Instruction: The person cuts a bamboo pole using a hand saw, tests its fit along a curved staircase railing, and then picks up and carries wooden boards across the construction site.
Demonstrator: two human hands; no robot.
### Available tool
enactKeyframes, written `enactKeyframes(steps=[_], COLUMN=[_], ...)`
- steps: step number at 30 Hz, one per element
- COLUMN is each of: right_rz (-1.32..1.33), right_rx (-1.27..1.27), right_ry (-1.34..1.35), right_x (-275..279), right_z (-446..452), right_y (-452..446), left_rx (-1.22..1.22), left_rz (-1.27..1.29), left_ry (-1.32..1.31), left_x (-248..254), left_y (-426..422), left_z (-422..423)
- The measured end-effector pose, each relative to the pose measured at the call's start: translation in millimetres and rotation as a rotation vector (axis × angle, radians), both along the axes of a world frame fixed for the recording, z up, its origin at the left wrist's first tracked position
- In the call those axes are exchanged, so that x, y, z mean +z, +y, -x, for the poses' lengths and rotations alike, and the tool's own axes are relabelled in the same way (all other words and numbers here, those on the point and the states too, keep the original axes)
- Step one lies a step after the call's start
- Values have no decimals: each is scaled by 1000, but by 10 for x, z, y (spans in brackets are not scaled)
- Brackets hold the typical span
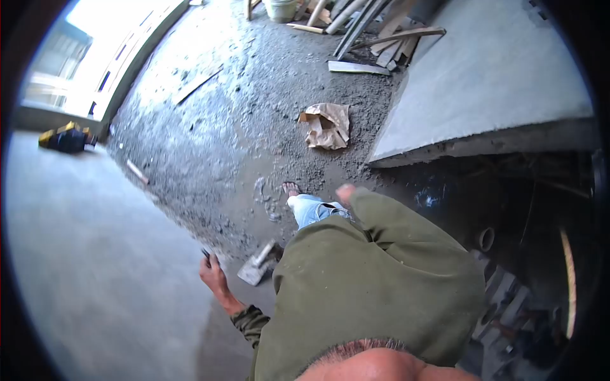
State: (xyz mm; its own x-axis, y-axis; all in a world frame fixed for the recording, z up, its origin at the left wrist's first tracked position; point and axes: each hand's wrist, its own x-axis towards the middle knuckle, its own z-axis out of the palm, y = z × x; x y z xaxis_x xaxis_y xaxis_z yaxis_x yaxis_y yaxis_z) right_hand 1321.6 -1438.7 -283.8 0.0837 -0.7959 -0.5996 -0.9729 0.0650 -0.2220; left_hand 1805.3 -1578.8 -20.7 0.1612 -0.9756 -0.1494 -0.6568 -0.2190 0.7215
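Observation:
My left hand [214,274] is closed, with a small dark object [205,253] sticking out past the fingers; its kind I cannot make out. It hangs over the edge of the smooth concrete slab [114,254]. Just right of it, a plastering float [255,267] with a grey, mortar-smeared blade lies on the wet ground. My right hand [345,192] is in front of my body near my jeans [311,209], partly blurred, its fingers not distinguishable. A sandalled foot [291,188] stands on the muddy floor [210,152].
A crumpled paper bag [327,126] lies ahead. Timber offcuts [397,44] and a bucket [281,9] are at the far end. A yellow-and-black tool [68,138] sits on the left slab. A raised concrete slab [489,82] overhangs a dark gap at right.

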Motion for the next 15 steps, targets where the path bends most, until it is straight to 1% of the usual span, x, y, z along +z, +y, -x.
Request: enactKeyframes(steps=[1, 2, 3, 4, 5, 6, 7, 9, 11, 12, 14, 15], right_rz=[-33, 69, 124, 238, 250, 262, 301, 336, 261, 137, 260, 273], right_rx=[-41, -279, -914, -810, -837, -867, -869, -898, -963, -1037, -1039, -1070], right_ry=[15, -96, -511, -464, -563, -663, -671, -670, -619, -666, -563, -554], right_x=[-409, 582, 276, 118, 360, 691, 812, 883, 857, 777, 457, 285], right_z=[-105, -161, -246, -296, -360, -396, -452, -546, -598, -585, -587, -623], right_y=[-616, -1170, -1678, -2194, -2637, -3076, -3457, -3990, -4445, -4635, -4866, -4935], left_rx=[2, -5, -1, 43, 84, 153, 220, 223, 157, 109, 0, -55], left_rz=[-26, -74, -116, -161, -202, -222, -247, -436, -611, -681, -774, -807], left_ry=[-1, 0, 9, -1, -10, 94, 197, -17, -162, -195, -231, -234], left_x=[-113, -206, -322, -550, -806, -991, -1130, -1247, -1413, -1501, -1648, -1716], left_y=[-118, -214, -296, -322, -354, -377, -366, -434, -623, -784, -1279, -1617], left_z=[-74, -184, -295, -498, -723, -838, -886, -944, -1040, -1078, -1226, -1292])
